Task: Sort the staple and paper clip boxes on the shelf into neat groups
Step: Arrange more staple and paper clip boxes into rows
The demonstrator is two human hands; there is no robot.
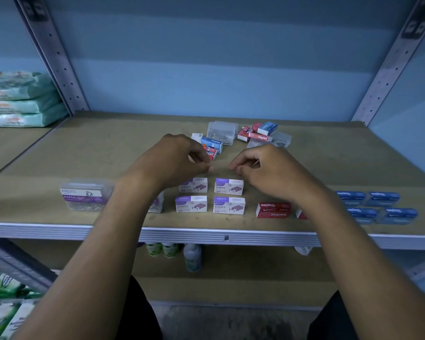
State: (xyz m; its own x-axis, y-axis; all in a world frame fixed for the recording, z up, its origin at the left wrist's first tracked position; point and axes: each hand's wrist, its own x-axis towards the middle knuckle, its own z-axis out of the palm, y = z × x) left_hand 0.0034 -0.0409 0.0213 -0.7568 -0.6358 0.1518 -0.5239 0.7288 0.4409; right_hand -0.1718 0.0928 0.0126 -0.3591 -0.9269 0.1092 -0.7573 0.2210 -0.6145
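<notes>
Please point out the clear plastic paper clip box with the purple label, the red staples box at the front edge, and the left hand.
Clear paper clip box (84,196), head view, purple label.
Red staples box (273,210), head view, front face.
Left hand (173,157), head view, back of hand.

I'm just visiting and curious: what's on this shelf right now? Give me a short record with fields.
Surface: wooden shelf on a metal rack
Front left: clear paper clip box
Front middle: four white-and-purple staple boxes in a two-by-two block
Front right: red staple box, then four blue staple boxes
Back: unsorted pile of red, blue and clear boxes
Left hand: above the purple block, fingers loosely curled, holding nothing
Right hand: the same, beside it
</notes>
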